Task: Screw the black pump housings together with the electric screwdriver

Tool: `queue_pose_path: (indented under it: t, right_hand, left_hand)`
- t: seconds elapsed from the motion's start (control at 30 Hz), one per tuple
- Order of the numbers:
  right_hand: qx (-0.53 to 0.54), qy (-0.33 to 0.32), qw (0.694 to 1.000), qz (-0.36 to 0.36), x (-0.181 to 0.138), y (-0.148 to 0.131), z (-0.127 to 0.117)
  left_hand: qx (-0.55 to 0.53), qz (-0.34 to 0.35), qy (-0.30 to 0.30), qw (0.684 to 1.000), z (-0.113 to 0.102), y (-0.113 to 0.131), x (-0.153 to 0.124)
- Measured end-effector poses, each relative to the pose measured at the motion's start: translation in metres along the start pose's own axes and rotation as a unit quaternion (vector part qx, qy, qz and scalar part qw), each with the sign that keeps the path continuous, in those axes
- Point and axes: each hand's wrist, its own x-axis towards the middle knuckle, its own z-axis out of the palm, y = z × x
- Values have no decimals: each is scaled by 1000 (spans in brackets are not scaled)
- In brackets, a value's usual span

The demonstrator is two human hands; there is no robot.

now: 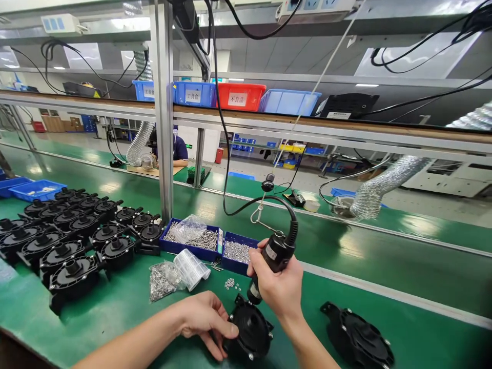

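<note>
My right hand [279, 287] grips a black electric screwdriver [273, 256], held upright with its tip down on a round black plastic pump housing [251, 330] on the green bench. My left hand [203, 320] holds that housing by its left edge, fingers curled around the rim. A cable runs from the screwdriver's top up to the overhead frame. A second black housing [357, 338] lies flat to the right, apart from both hands.
Two blue trays of screws [209, 241] stand just behind my hands, with plastic bags of screws [175, 274] beside them. Several black housings [73, 236] sit in rows at left. A metal post [164, 113] rises mid-bench. Another person sits at a far bench.
</note>
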Motion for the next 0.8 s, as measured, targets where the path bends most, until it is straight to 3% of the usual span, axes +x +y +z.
queue_pose_path:
  t: [0.27, 0.5, 0.8]
  right_hand:
    - [52, -19, 998, -32, 0, -20, -2]
    - [117, -113, 986, -31, -10, -23, 8]
    - [116, -123, 985, -21, -14, -20, 10]
  left_hand:
    - [-1, 25, 61, 998, 11, 9, -10]
    - [-30, 29, 34, 999, 11, 3, -3]
    - [-19, 28, 22, 999, 10, 0, 0]
